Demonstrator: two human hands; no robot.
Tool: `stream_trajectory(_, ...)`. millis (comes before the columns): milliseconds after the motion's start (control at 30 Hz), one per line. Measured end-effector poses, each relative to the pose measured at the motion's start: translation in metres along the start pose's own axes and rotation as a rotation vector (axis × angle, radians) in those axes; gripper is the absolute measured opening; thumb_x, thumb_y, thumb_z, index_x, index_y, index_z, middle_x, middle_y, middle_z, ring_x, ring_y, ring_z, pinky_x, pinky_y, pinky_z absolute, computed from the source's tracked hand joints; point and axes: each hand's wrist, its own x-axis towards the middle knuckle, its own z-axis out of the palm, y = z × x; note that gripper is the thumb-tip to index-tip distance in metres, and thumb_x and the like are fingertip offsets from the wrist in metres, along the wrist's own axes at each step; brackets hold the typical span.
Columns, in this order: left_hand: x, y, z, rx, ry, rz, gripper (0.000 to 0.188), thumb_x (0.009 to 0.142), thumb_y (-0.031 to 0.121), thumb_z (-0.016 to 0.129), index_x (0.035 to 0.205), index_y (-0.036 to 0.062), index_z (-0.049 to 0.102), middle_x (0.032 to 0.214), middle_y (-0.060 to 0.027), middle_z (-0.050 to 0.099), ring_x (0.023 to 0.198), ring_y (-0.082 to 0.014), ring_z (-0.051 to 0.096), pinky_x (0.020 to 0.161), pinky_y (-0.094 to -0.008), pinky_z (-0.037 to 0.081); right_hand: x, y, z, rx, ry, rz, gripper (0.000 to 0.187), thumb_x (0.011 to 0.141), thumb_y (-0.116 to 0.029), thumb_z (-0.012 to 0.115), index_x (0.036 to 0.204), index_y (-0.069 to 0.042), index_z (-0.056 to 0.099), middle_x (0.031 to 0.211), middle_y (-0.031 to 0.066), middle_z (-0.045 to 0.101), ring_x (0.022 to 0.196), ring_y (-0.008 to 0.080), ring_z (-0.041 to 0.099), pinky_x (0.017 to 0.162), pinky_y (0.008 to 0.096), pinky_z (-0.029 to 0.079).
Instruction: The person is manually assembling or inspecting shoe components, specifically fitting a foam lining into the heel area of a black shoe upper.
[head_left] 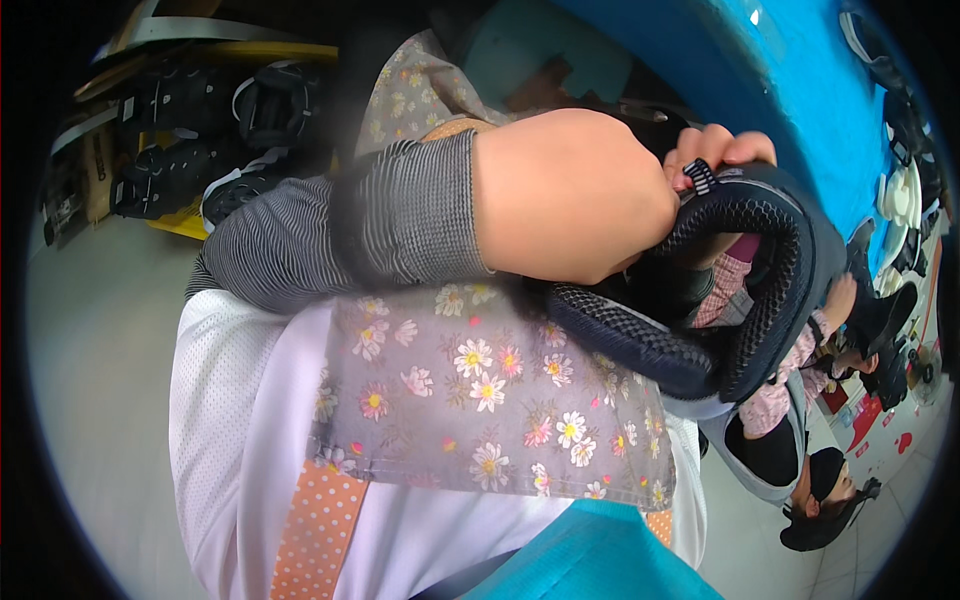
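Observation:
My left hand [570, 195] comes in from the left in a black-and-grey striped sleeve, its back toward me. It is closed against the edge of a dark shoe [785, 300], and its fingertips are hidden. The shoe has a padded, textured collar and is tilted with its opening facing me. Beside a small black-and-white striped loop [699, 177], curled fingers that appear to be my right hand [720, 146] grip the shoe's upper edge. The rest of that hand is mostly hidden behind the shoe. A flowered apron [490, 390] hangs below the shoe.
Black shoes [175, 100] sit on a rack with yellow edges [185, 220] at the left. A bright blue surface [790, 80] curves along the upper right, with several pale and dark shoe parts [900, 195] beside it. A co-worker [770, 420] in pink patterned sleeves is close on the right.

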Motion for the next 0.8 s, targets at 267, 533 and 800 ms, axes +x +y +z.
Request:
stream_trajectory(267, -0.004, 0.001, 0.007, 0.004, 0.033, -0.003, 0.021, 0.077, 0.025, 0.066, 0.073, 0.0045, 0.063, 0.059, -0.0138, 0.059, 0.056, -0.0325, 0.061, 0.054, -0.0399, 0.05, 0.009, -0.009, -0.015, 0.047, -0.193, 0.042, 0.026, 0.089, -0.022, 0.066, 0.094, -0.002, 0.05, 0.072, 0.0095, 0.051, 0.067, 0.0223, 0.053, 0.058, 0.034, 0.052)
stream_trajectory(533, -0.001, -0.018, 0.01, -0.021, -0.004, 0.249, 0.024, 0.076, 0.026, 0.067, 0.069, 0.0024, 0.063, 0.063, -0.0161, 0.06, 0.061, -0.0358, 0.061, 0.058, -0.0417, 0.051, 0.01, 0.008, -0.019, 0.209, -0.337, 0.063, 0.031, 0.095, -0.02, 0.052, 0.118, 0.0, 0.05, 0.091, 0.0231, 0.057, 0.072, 0.0293, 0.059, 0.066, 0.0383, 0.053)
stream_trajectory(800, 0.004, -0.023, -0.01, -0.087, -0.174, 0.104, 0.024, 0.077, 0.026, 0.068, 0.069, 0.0038, 0.063, 0.064, -0.0155, 0.06, 0.063, -0.0362, 0.06, 0.058, -0.0425, 0.049, -0.012, -0.002, 0.023, -0.561, 0.234, 0.022, 0.128, 0.042, -0.036, 0.097, 0.143, -0.001, 0.027, 0.121, 0.0228, 0.052, 0.093, 0.0254, 0.063, 0.082, 0.0337, 0.053)
